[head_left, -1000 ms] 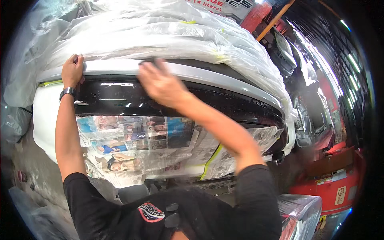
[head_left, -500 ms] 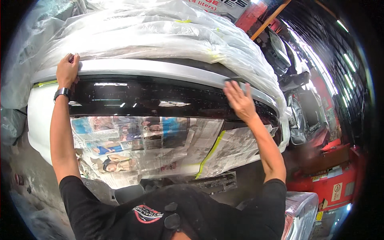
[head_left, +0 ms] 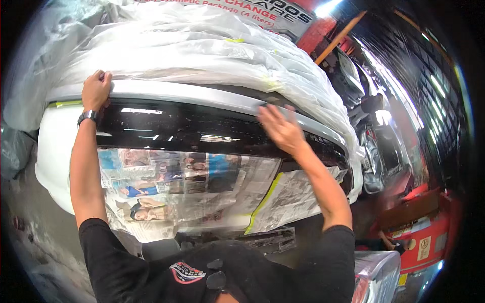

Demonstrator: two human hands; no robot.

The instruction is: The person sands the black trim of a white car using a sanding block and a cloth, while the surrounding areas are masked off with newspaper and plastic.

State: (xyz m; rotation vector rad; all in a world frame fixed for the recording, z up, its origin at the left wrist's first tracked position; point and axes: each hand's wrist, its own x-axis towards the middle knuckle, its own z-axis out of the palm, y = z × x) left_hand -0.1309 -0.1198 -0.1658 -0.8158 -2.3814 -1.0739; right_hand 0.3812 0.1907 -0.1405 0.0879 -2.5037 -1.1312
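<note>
A long silver edge strip [head_left: 177, 90] curves across a car, above a glossy black panel [head_left: 166, 123] with light reflections and pale specks. My left hand [head_left: 96, 91], a dark watch on its wrist, is closed over the strip's left part. Toward the strip's right part, my right hand [head_left: 280, 129] presses with its fingers laid together over a small dark pad [head_left: 262, 107], mostly hidden and slightly blurred. Newspaper sheets [head_left: 161, 187] cover the surface below the black panel, with yellow-green tape [head_left: 265, 202] along one seam.
Crumpled clear plastic sheeting [head_left: 177, 50] drapes the car beyond the strip. White bodywork [head_left: 55, 151] shows at the left. At the right stand a red machine [head_left: 429, 242], a plastic-wrapped object [head_left: 376, 272] and car parts [head_left: 374, 151]. Part of another person [head_left: 394, 243] shows near the machine.
My right hand has slid left along the silver strip with the dark pad. My left hand stays on the strip; the whole view has shifted slightly. Another person's arm has come into view.
</note>
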